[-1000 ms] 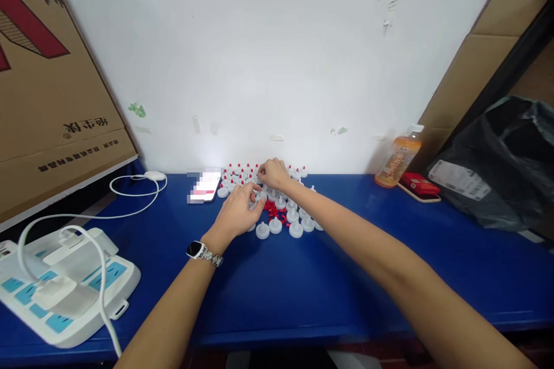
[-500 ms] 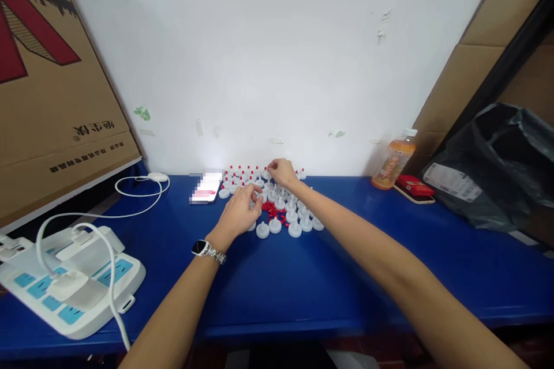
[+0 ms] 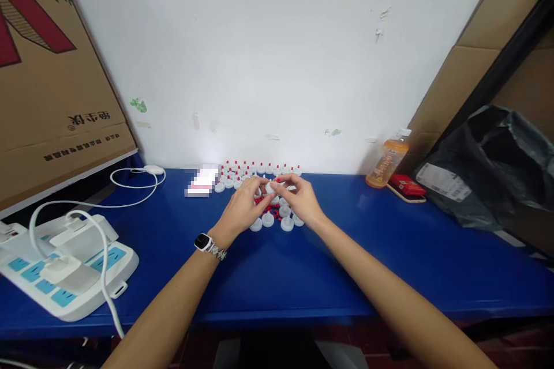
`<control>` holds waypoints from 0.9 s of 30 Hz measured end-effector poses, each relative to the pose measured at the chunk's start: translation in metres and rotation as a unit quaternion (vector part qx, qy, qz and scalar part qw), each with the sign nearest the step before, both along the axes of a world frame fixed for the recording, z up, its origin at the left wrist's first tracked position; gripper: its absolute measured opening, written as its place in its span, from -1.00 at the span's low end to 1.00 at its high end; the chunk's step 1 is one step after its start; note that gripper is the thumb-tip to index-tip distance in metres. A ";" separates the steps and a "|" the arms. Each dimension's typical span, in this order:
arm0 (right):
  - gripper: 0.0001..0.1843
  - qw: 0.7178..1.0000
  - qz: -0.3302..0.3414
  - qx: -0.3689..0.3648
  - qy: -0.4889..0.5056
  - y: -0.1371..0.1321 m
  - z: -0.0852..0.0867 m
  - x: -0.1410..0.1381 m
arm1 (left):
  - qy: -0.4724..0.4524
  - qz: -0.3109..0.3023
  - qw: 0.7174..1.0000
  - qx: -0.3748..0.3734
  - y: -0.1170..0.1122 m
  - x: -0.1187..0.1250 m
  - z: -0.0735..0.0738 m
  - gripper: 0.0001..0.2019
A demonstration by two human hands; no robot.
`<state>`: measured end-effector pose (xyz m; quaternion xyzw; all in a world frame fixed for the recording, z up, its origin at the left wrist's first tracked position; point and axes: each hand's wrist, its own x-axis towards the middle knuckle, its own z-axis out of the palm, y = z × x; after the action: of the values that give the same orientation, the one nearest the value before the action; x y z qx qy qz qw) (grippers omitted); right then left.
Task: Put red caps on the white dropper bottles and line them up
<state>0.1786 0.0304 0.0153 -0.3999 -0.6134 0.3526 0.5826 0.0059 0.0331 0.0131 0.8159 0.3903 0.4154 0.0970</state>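
Several small white plastic caps [image 3: 268, 220] lie in a cluster on the blue table [image 3: 277, 277], with small red tips [image 3: 272, 208] scattered among them. Behind, near the wall, stands a row of white caps with red tips fitted [image 3: 253, 168]. My left hand [image 3: 243, 207], with a watch on its wrist, and my right hand [image 3: 298, 196] meet above the cluster. Their fingertips are pinched together on one white cap [image 3: 270, 187] held between them.
A white power strip [image 3: 64, 274] with plugs and a white cable sits at the left, under a tilted cardboard box [image 3: 52, 81]. A phone [image 3: 199, 181] lies left of the caps. An orange drink bottle [image 3: 383, 160], a red pack [image 3: 407, 187] and a black plastic bag [image 3: 493, 167] stand at the right.
My right hand has come back from the far row of caps toward me and met my left hand over the cluster; both now pinch one white cap.
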 end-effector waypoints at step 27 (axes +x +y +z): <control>-0.70 0.929 -0.043 0.291 -0.224 -0.022 0.007 -0.008 | -0.129 0.002 0.989 -0.077 -0.008 0.015 0.002 -0.61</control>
<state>0.1709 0.0084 0.0227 -0.3078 -0.7859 0.0345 0.5352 0.0206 0.0247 0.0148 0.7448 0.4071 0.4858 0.2086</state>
